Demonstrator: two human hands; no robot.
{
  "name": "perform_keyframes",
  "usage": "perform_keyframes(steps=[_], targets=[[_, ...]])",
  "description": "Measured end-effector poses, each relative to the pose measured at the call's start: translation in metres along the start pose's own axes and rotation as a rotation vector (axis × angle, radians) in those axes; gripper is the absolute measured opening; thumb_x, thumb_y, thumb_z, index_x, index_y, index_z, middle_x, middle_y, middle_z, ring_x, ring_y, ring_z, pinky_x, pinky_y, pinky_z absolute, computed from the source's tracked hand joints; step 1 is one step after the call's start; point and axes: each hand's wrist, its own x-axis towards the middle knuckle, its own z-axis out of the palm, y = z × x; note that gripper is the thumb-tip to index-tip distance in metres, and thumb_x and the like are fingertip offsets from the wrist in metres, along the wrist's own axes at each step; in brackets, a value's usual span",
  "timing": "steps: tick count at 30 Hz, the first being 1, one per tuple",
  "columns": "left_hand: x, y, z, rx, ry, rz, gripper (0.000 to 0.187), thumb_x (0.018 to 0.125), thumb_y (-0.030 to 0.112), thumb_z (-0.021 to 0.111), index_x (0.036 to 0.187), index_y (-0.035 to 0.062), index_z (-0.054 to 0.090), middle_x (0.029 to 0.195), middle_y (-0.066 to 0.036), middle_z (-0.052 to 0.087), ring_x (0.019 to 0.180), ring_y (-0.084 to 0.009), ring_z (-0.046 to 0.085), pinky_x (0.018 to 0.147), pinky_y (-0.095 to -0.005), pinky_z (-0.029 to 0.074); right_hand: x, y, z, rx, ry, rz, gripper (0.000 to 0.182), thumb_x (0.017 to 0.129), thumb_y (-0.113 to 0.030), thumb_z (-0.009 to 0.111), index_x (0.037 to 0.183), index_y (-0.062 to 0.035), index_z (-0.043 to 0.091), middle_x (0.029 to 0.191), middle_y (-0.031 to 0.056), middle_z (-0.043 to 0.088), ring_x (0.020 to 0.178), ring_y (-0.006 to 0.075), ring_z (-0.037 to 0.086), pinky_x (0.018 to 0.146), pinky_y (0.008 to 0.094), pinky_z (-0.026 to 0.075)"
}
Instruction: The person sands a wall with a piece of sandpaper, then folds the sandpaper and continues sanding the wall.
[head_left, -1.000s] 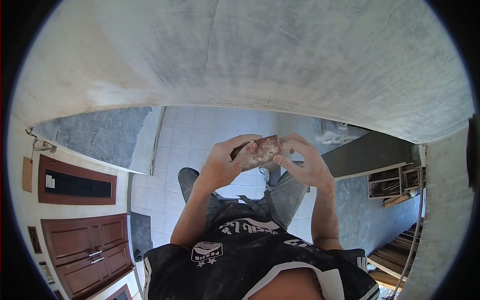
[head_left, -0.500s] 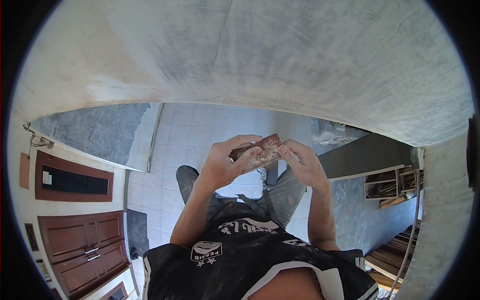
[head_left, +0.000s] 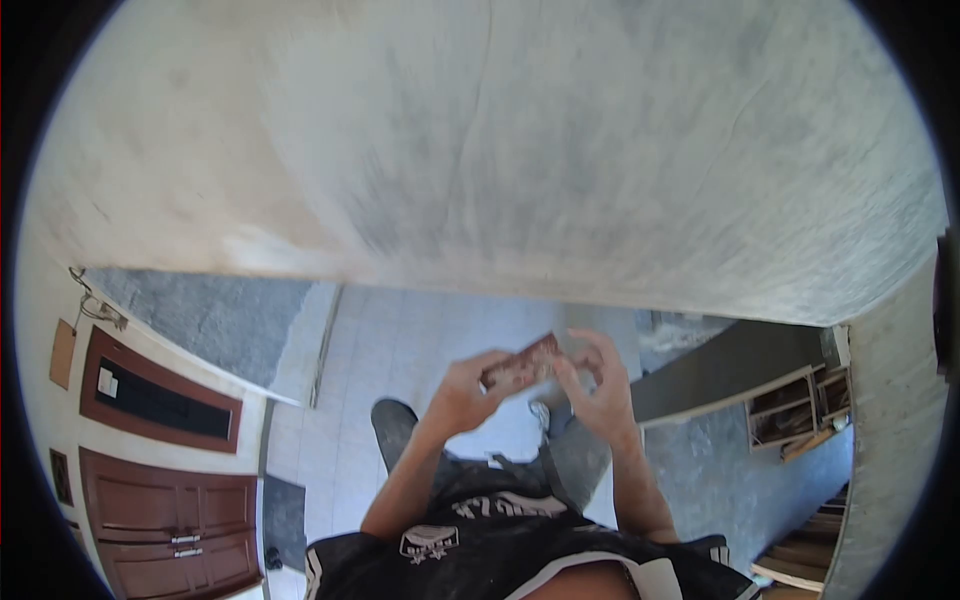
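A reddish-brown block (head_left: 524, 364) with whitish dust on it is held in front of my body, tilted up toward the right. My left hand (head_left: 470, 392) is wrapped round its left end. Beside the block's right end is my right hand (head_left: 597, 382), its thumb and fingers bent and spaced apart, with the thumb close to the block. Whether the thumb touches it is blurred. Above both hands rises a wall (head_left: 560, 160) with grey and whitish patches.
Pale floor tiles (head_left: 350, 400) lie below. Brown double doors (head_left: 178, 525) and a dark-framed window (head_left: 160, 392) are at the left. Wooden shelving (head_left: 790, 410) stands at the right, with stacked boards (head_left: 805, 550) below it.
The view has tilted up, so the wall fills more of it and the hands sit lower. My right hand's fingers have spread and come away from the block's end.
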Motion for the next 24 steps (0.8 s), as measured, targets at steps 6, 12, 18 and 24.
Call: perform_keyframes(steps=[6, 12, 18, 24], targets=[[-0.003, -0.014, -0.002, -0.167, -0.065, 0.039, 0.035, 0.084, 0.016, 0.078, 0.112, -0.0024, 0.067, 0.092, -0.007, 0.070, 0.083, -0.0100, 0.062, 0.077, -0.0277, 0.051, -0.005, -0.012, -0.008, 0.131, -0.222, 0.158, 0.029, 0.091, -0.008, 0.066, 0.117, -0.0010, 0.056, 0.065, 0.0043, 0.063, 0.063, 0.0102, 0.061, 0.064, 0.0287, 0.049], [-0.017, 0.014, 0.021, 0.407, 0.212, 0.583, 0.075, 0.075, 0.017, 0.083, 0.139, -0.0010, 0.050, 0.143, -0.020, 0.050, 0.134, -0.0376, 0.047, 0.103, -0.0397, 0.046, 0.005, -0.037, 0.008, -0.099, -0.062, -0.084, 0.024, 0.089, -0.005, 0.064, 0.111, 0.0012, 0.056, 0.064, 0.0058, 0.059, 0.059, 0.0099, 0.055, 0.055, 0.0270, 0.044], [-0.012, 0.009, 0.020, 0.342, 0.442, 0.679, 0.057, 0.080, 0.005, 0.075, 0.133, -0.0023, 0.054, 0.123, -0.024, 0.064, 0.110, -0.0350, 0.066, 0.089, -0.0355, 0.055, 0.011, -0.056, 0.014, 0.017, -0.212, -0.126, 0.032, 0.094, -0.010, 0.063, 0.122, 0.0019, 0.053, 0.072, 0.0063, 0.059, 0.060, 0.0119, 0.053, 0.057, 0.0283, 0.044], [-0.015, 0.037, -0.004, 0.230, 0.589, 0.527, 0.032, 0.088, 0.001, 0.063, 0.119, -0.0059, 0.057, 0.098, -0.024, 0.068, 0.088, -0.0367, 0.070, 0.074, -0.0370, 0.056, 0.013, -0.057, 0.018, 0.186, -0.295, -0.199, 0.044, 0.097, -0.021, 0.062, 0.135, -0.0019, 0.048, 0.088, 0.0082, 0.063, 0.076, 0.0162, 0.058, 0.070, 0.0308, 0.046]])
